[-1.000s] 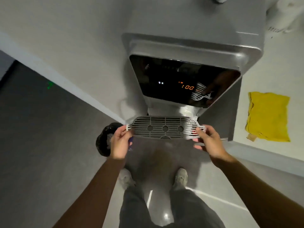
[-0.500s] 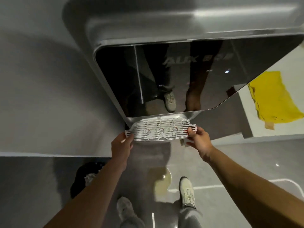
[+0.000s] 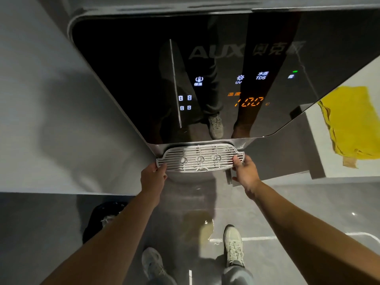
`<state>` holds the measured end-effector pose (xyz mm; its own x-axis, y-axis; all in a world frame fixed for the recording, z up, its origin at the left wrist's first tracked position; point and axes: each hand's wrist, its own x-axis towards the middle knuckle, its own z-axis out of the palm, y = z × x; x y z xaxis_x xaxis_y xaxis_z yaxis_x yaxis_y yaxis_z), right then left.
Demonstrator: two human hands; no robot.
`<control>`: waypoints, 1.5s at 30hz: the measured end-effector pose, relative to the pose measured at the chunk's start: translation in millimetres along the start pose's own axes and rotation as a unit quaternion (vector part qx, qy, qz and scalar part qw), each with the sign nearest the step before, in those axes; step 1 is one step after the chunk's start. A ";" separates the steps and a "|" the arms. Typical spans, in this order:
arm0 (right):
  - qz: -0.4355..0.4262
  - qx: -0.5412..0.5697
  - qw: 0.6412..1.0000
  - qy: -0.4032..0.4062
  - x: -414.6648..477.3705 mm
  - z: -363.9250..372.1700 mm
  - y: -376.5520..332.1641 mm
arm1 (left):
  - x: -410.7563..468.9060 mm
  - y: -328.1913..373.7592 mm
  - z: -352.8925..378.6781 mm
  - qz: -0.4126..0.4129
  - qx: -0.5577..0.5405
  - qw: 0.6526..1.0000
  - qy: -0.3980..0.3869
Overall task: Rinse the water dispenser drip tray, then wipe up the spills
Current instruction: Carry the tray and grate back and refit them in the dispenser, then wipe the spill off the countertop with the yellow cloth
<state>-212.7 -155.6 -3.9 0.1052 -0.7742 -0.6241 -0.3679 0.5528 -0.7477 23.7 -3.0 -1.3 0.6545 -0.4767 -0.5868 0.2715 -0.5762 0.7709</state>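
Note:
The grey slatted drip tray (image 3: 200, 158) sits at the foot of the water dispenser (image 3: 127, 83), just under its glossy black front panel. My left hand (image 3: 153, 177) grips the tray's left end and my right hand (image 3: 245, 173) grips its right end. A yellowish puddle (image 3: 202, 225) lies on the grey floor below the tray, between my shoes. A yellow cloth (image 3: 349, 122) lies flat on the white surface to the right of the dispenser.
A black bin with a bag (image 3: 102, 221) stands on the floor at lower left, beside my left arm. My two shoes (image 3: 234, 245) stand close below the dispenser. A pale wall fills the left side. The panel shows 100 in orange.
The view has moved in closer to the dispenser and lower. Both hands have kept hold of the tray, which now lies against the dispenser's base under the black panel.

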 end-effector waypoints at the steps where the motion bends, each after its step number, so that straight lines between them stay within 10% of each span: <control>1: 0.000 -0.004 1.000 -0.002 1.1 -0.1 0.1 | 0.2 0.4 1.0 -0.001 -0.003 1.000 0.003; 17: -0.013 -0.089 0.996 0.002 11.2 -2.5 0.9 | 3.5 -6.7 4.8 0.003 -0.055 0.998 0.021; 35: -0.003 -0.244 0.970 0.015 -36.3 -23.3 -32.6 | -37.4 38.2 -12.8 0.010 0.128 0.991 0.043; 40: -0.072 -0.276 0.954 -0.093 -125.0 -67.8 -52.0 | -107.3 74.0 -5.6 0.097 0.237 0.958 -0.127; 45: -0.218 -0.274 0.937 -0.009 -175.9 -150.3 -92.9 | -169.4 126.2 37.3 0.248 0.317 0.875 -0.270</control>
<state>-335.9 -117.1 209.4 0.3692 -0.8819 -0.2930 -0.7048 -0.0603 -0.7068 -79.2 -19.7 186.2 0.1063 -0.9179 -0.3823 -0.5089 -0.3806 0.7721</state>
